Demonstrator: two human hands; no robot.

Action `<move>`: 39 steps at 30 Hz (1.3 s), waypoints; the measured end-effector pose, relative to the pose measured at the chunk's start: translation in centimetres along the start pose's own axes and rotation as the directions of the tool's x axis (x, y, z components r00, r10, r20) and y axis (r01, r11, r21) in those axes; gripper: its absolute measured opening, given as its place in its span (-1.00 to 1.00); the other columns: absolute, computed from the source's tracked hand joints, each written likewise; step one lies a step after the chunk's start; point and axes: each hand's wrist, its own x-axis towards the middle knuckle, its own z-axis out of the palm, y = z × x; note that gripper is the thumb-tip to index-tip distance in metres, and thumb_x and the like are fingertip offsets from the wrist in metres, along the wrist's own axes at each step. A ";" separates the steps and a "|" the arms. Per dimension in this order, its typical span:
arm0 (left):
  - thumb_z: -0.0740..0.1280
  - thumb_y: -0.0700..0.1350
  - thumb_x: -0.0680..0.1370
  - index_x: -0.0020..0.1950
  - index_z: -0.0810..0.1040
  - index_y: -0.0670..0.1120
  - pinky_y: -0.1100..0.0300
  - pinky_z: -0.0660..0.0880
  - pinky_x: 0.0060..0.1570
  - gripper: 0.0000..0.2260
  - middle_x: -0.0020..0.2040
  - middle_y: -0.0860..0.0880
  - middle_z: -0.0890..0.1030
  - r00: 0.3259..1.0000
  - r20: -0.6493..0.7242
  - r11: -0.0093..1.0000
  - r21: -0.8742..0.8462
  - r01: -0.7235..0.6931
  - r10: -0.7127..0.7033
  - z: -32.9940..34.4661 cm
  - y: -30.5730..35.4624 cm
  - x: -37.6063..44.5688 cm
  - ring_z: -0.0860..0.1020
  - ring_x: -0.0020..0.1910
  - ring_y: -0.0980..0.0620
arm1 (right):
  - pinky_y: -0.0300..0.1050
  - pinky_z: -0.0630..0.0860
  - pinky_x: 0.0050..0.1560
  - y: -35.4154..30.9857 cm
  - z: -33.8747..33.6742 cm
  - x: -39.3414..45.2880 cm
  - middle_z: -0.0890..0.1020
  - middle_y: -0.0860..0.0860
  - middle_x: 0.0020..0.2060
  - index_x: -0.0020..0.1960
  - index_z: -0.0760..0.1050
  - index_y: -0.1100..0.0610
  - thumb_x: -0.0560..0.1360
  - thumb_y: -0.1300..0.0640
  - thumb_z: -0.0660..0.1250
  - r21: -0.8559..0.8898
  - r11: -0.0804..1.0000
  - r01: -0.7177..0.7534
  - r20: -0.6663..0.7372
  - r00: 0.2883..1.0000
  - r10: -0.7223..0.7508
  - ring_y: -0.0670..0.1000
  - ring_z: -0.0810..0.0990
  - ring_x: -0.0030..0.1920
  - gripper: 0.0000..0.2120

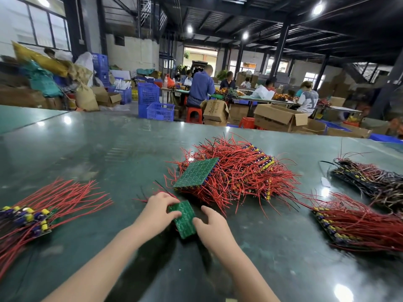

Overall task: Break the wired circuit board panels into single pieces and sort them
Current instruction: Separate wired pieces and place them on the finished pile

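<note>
Both hands, left (161, 211) and right (211, 223), pinching opposite edges of the small green board (185, 219) just above the worktop (109, 153): best bent sharply along the score, wires kept clear.

Glossy green table (109, 149) under wired-board heaps (237, 171)

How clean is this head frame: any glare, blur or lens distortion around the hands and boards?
Head view: ceiling lamps throw bright glare spots on the glossy table; wide-angle bending curves the table's far edge; left hand and right hand gripping the green board strip look slightly soft; the red-wired pile is sharp.
</note>
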 end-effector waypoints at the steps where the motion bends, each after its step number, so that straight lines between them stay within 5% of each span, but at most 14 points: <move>1: 0.41 -0.01 0.49 0.27 0.56 -0.03 0.15 0.25 0.35 -0.64 0.27 -0.02 0.49 0.999 0.006 0.999 -0.005 -0.039 0.039 0.3 0.5 -0.3 0.37 0.31 -0.03 | -0.13 0.31 0.35 0.0 0.1 -0.1 0.46 0.07 0.34 0.40 0.33 0.18 0.55 0.06 0.23 -0.098 0.995 0.019 0.001 1.000 -0.019 0.07 0.39 0.36 -0.54; 3: 0.40 0.07 0.49 0.32 0.49 0.12 0.10 0.20 0.38 -0.60 0.35 0.06 0.39 0.999 -0.037 0.999 0.040 -0.030 0.032 0.8 1.1 -1.0 0.23 0.36 -0.04 | -0.05 0.39 0.25 0.0 0.2 -0.4 0.54 0.10 0.21 0.29 0.40 0.17 0.55 0.03 0.23 -0.255 0.963 0.083 -0.001 0.996 -0.086 0.14 0.43 0.26 -0.64; 5: 0.37 0.18 0.46 0.44 0.28 0.19 0.02 0.21 0.35 -0.42 0.43 0.03 0.20 0.991 -0.123 0.985 0.157 0.079 -0.060 0.9 1.4 -1.9 0.14 0.37 -0.08 | -0.07 0.39 0.23 0.1 0.2 -0.3 0.54 0.07 0.19 0.35 0.36 0.14 0.53 0.03 0.28 -0.222 0.970 0.099 0.001 0.995 -0.101 0.11 0.45 0.24 -0.57; 7: 0.32 0.31 0.43 0.51 0.09 0.04 0.00 0.25 0.31 -0.23 0.40 -0.06 0.15 0.966 -0.158 0.945 0.226 0.235 -0.202 0.8 1.5 -2.9 0.17 0.35 -0.13 | -0.19 0.38 0.21 0.2 0.1 -0.3 0.50 0.02 0.16 0.46 0.24 0.11 0.48 0.06 0.37 -0.078 0.994 0.077 0.019 0.997 -0.076 0.01 0.47 0.15 -0.39; 9: 0.27 0.38 0.41 0.47 0.12 -0.08 0.02 0.29 0.28 -0.18 0.36 -0.11 0.25 0.944 -0.117 0.916 0.233 0.328 -0.308 0.8 1.3 -3.5 0.26 0.34 -0.14 | -0.28 0.38 0.11 -0.1 0.2 -0.3 0.46 -0.04 0.07 0.49 0.20 0.10 0.45 0.09 0.42 0.011 0.998 0.065 0.039 0.997 -0.065 -0.08 0.45 0.04 -0.32; 12: 0.28 0.28 0.48 0.21 0.29 -0.12 0.14 0.41 0.09 -0.44 0.17 -0.09 0.51 0.944 -0.005 0.943 0.053 0.329 -0.330 0.4 1.1 -4.1 0.48 0.18 -0.09 | -0.38 0.42 -0.06 -0.4 0.1 -0.5 0.47 -0.06 0.05 0.48 0.22 0.12 0.43 0.15 0.43 0.125 0.992 0.004 0.094 0.995 -0.016 -0.14 0.48 -0.03 -0.31; 16: 0.35 -0.06 0.54 0.37 0.24 -0.12 0.09 0.51 -0.02 -0.52 -0.06 -0.03 0.57 0.951 0.002 0.890 -0.352 0.289 -0.308 0.4 1.4 -4.4 0.56 -0.04 -0.04 | -0.15 0.53 0.00 -1.0 -0.3 -0.9 0.60 -0.01 -0.02 0.29 0.47 0.14 0.44 0.32 0.31 0.251 0.968 -0.020 0.207 0.978 -0.033 -0.09 0.55 -0.11 -0.58; 20: 0.33 -0.32 0.53 0.39 0.23 -0.07 0.14 0.55 -0.25 -0.50 -0.01 -0.05 0.58 0.937 0.005 0.452 -0.875 0.173 -0.348 0.3 2.6 -4.9 0.60 -0.10 -0.01 | -0.05 0.55 0.04 -1.8 0.0 -1.2 0.63 0.05 -0.06 0.16 0.49 0.11 0.56 0.34 0.19 0.553 0.831 -0.067 0.141 0.990 -0.014 -0.01 0.59 -0.10 -0.74; 22: 0.34 -0.36 0.50 0.31 0.26 -0.04 0.22 0.56 -0.32 -0.52 0.04 -0.08 0.56 0.934 -0.008 0.280 -0.955 0.099 -0.356 0.6 3.0 -5.2 0.63 -0.18 0.07 | -0.12 0.54 0.06 -2.0 0.1 -1.1 0.61 0.07 -0.01 0.24 0.43 0.02 0.58 0.32 0.20 0.610 0.792 -0.010 0.034 0.999 -0.014 -0.01 0.59 -0.05 -0.68; 24: 0.34 -0.39 0.48 0.25 0.25 -0.05 0.26 0.57 -0.33 -0.54 0.05 -0.08 0.53 0.924 -0.014 0.161 -0.986 0.051 -0.381 1.1 3.5 -5.5 0.63 -0.26 0.14 | 0.03 0.47 0.26 -2.1 0.2 -1.2 0.57 0.16 0.13 0.32 0.38 -0.05 0.56 0.32 0.23 0.625 0.778 0.057 -0.039 0.998 -0.042 0.08 0.55 0.15 -0.59; 27: 0.33 -0.38 0.48 0.16 0.36 -0.14 0.13 0.59 -0.13 -0.68 0.06 -0.18 0.56 0.924 0.077 -0.045 -0.997 0.065 -0.375 1.3 3.5 -5.6 0.61 -0.16 -0.02 | 0.11 0.38 0.35 -2.2 0.4 -1.3 0.54 0.15 0.22 0.30 0.38 0.01 0.55 0.34 0.24 0.701 0.708 0.086 -0.063 0.996 -0.059 0.09 0.49 0.28 -0.61; 31: 0.36 -0.25 0.34 0.04 0.58 -0.23 0.18 0.63 -0.22 -0.72 -0.05 -0.16 0.69 0.978 0.098 0.060 -0.992 0.111 -0.187 0.9 2.4 -5.6 0.67 -0.18 0.01 | 0.05 0.51 0.21 -2.3 0.3 -1.7 0.66 0.12 0.05 0.21 0.52 0.12 0.56 0.34 0.22 0.718 0.690 0.091 0.054 0.981 -0.186 0.03 0.61 0.03 -0.71; 35: 0.36 -0.28 0.32 0.04 0.57 -0.24 0.17 0.63 -0.22 -0.71 -0.08 -0.15 0.70 0.981 0.052 0.060 -0.996 0.064 -0.186 1.1 1.8 -5.7 0.67 -0.16 0.00 | -0.29 0.46 0.14 -2.4 0.7 -2.2 0.57 -0.05 0.02 0.24 0.37 -0.14 0.51 0.34 0.31 0.524 0.804 0.282 -0.099 0.957 -0.272 -0.20 0.55 -0.01 -0.53; 39: 0.39 -0.28 0.30 0.02 0.56 -0.24 0.11 0.61 -0.03 -0.70 -0.09 -0.14 0.69 0.975 -0.013 0.097 -0.995 0.009 -0.223 1.2 1.7 -5.5 0.64 -0.09 -0.02 | -0.27 0.50 -0.03 -2.1 0.4 -2.2 0.58 -0.09 -0.05 0.02 0.43 -0.09 0.43 0.26 0.43 0.408 0.837 0.364 -0.228 0.929 -0.292 -0.15 0.55 -0.08 -0.68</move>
